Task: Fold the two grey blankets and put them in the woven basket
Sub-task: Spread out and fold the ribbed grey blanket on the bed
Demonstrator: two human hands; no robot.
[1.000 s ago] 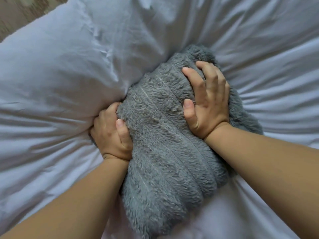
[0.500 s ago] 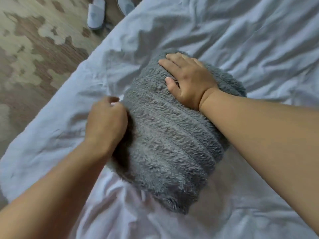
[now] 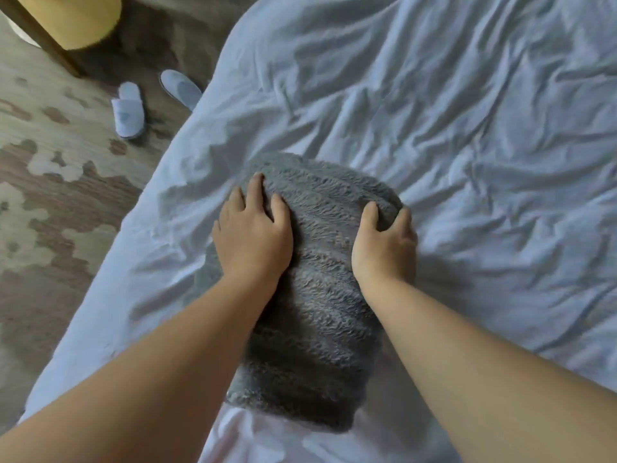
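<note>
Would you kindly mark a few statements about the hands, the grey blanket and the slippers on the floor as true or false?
1. The left hand and the right hand both touch the folded grey fleece blanket. True.
2. That blanket lies inside a woven basket. False: it lies on the crumpled white bed sheet.
3. Two white slippers lie on the patterned carpet beside the bed. True.
4. The left hand holds a slipper. False: it rests on the blanket, fingers spread.
</note>
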